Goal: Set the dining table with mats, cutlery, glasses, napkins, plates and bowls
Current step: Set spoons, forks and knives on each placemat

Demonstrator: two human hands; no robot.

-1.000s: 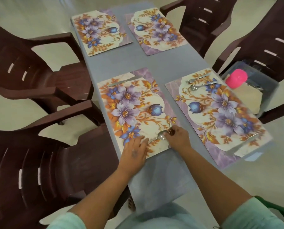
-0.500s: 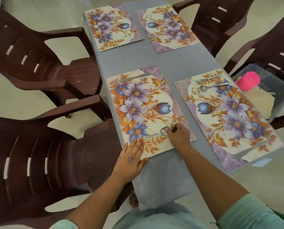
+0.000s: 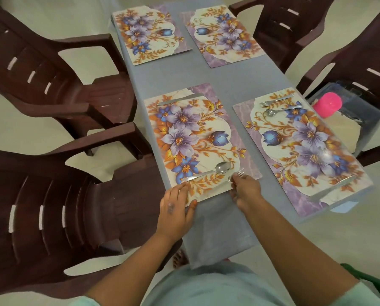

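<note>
The fork [image 3: 237,176] is the thing in play – its tines poke out just above the right hand [image 3: 247,192], which pinches the handle low on the near-left mat [image 3: 198,140] at the centre of the frame. The spoon [image 3: 209,171] already lies just beside it, up and to the left, so my guess is the fork is being lined up parallel to match. The left hand [image 3: 175,208] lies flat with straight fingers on the mat's near corner, probably pinning it so it doesn't slide (those mats look slick). A knife [image 3: 180,100] sits along the same mat's far edge.

The mat to the right [image 3: 304,146] already has fork, spoon and knife – and its lower corner overhangs the surface [image 3: 215,74], so worth not bumping. The two far mats at the top are bare. A pink cup [image 3: 327,104] sits in a bin at the right edge. Brown chairs [image 3: 52,85] crowd both sides, so reaching room is mostly straight down the middle.
</note>
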